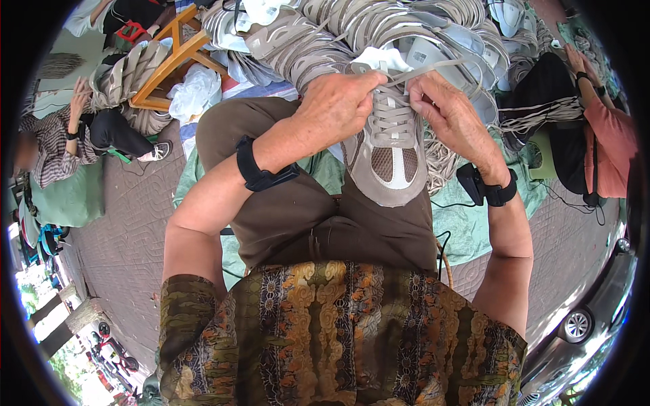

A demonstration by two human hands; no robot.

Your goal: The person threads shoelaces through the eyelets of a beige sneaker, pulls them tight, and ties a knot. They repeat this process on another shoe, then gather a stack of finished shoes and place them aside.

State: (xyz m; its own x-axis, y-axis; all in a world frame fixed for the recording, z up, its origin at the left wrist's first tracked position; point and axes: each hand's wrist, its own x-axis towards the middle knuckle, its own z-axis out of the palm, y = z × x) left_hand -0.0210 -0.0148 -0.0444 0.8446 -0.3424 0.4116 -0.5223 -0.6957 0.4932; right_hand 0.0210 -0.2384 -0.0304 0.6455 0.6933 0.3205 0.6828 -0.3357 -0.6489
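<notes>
A grey-beige shoe upper (395,177) with a brown mesh toe and a white stripe rests on my right thigh, toe toward me. Flat beige lace (393,123) crosses its front in several rows. My left hand (332,108) is closed in a pinch at the upper left of the lacing, by the white tongue paper (382,59). At the right eyelet edge, my right hand (450,105) pinches the lace with curled fingers. A loose length of lace arcs above both hands. The exact grip at the fingertips is partly hidden.
Stacked shoe uppers (298,47) lie in a heap ahead. A wooden stool (172,61) and a white plastic bag (195,93) stand at the left. One person (57,145) sits left, another (609,135) right beside hanging laces (542,115). Green sheeting (453,233) covers ground near my knees.
</notes>
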